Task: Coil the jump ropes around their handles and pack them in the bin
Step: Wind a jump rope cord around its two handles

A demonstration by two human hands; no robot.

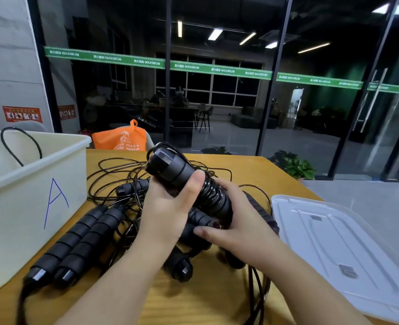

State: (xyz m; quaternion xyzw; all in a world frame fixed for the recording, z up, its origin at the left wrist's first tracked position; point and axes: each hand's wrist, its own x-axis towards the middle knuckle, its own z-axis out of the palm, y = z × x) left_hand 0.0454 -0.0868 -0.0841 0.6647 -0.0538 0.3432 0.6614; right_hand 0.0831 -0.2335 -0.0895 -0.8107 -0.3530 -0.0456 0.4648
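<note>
My left hand (170,207) grips a pair of black foam jump-rope handles (170,168) held up over the wooden table (217,299), thumb across them. Black cord is coiled in tight turns around the handles' lower part (211,193). My right hand (238,221) holds that lower end, fingers curled under the coil. A tangle of loose black cord (118,181) lies on the table behind. Two more black handles (76,245) lie side by side at the left, and others (182,268) sit under my hands. The white bin (34,184), marked with a blue A, stands at the left with a cord loop (20,146) rising from it.
The bin's clear plastic lid (341,249) lies flat at the right. An orange bag (121,138) sits beyond the table's far edge. Glass walls and a potted plant (294,165) are behind. A cord (259,289) hangs over the table's near edge.
</note>
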